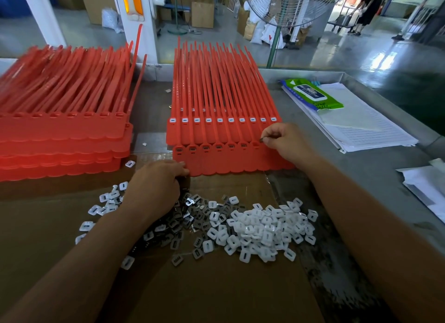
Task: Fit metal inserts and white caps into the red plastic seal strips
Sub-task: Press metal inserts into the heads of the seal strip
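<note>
Several filled sockets along front seal strip (228,161). At its near-left corner, left hand (156,185) curled over metal inserts (187,216), grasp unclear. Before it, white caps (265,233). At its next socket, right hand (286,142) pinching one insert (261,140); cocked seating likely if pressed off-centre.

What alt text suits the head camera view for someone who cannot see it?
A person's right hand pinches a metal insert at a socket in a red seal strip sheet, while the left hand rests on a pile of metal inserts beside white caps on cardboard.
</note>
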The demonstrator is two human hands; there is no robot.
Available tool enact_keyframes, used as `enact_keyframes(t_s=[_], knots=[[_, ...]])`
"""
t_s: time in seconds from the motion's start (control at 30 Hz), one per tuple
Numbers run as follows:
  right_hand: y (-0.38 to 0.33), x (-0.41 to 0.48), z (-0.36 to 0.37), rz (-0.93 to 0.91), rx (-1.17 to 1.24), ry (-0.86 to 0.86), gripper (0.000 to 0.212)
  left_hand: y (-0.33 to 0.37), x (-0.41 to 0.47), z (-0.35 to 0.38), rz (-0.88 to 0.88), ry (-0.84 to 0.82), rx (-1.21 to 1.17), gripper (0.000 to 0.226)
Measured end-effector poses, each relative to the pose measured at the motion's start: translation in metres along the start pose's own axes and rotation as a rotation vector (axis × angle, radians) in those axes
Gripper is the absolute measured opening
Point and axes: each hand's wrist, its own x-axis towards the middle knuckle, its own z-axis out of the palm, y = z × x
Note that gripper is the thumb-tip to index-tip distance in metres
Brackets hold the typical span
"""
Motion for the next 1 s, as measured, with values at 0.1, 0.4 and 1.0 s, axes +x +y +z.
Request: enact_keyframes(t_s=[0.1,0.4,1.0], knots=[[-0.001,0.004,0.002,0.009,0.008,-0.011,0.029,0.0,0.0,0.0,-0.004,-0.002,-0.002,0.044],[-0.002,0.002,0.01,0.029,-0.014,-0.039,0.023,0.001,0.0,0.0,0.003,0.002,-0.001,0.044],[-0.006,0.004,0.014,0.122,-0.001,0.02,0.013,0.001,0.0,-0.001,0.01,0.003,-0.006,0.042]])
